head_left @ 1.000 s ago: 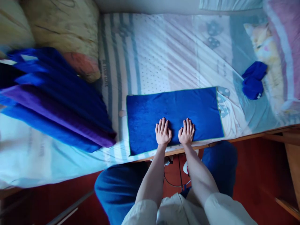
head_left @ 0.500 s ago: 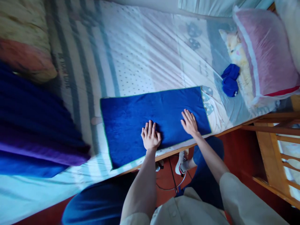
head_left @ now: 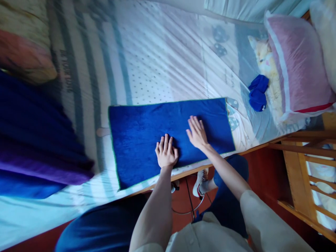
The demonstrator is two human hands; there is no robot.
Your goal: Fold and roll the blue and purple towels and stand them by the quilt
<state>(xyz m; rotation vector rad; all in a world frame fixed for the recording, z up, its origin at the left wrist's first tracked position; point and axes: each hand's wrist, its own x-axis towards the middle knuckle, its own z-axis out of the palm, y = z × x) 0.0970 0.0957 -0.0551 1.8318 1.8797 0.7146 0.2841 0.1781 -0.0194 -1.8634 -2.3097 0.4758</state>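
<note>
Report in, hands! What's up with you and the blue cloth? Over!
Left hand open on blue cloth. Right hand open, palm down over it, contact unclear. Cloth flat at edge of bed. Small blue bundle apart, to the right.

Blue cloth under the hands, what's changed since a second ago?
The right hand swung out rightward, then came partway back left, nearer the far edge of the blue cloth. The view turned right, showing more of the pink pillow. Nothing was visibly grasped or released. The left hand stayed spread on the cloth, which lies flat as before.
</note>
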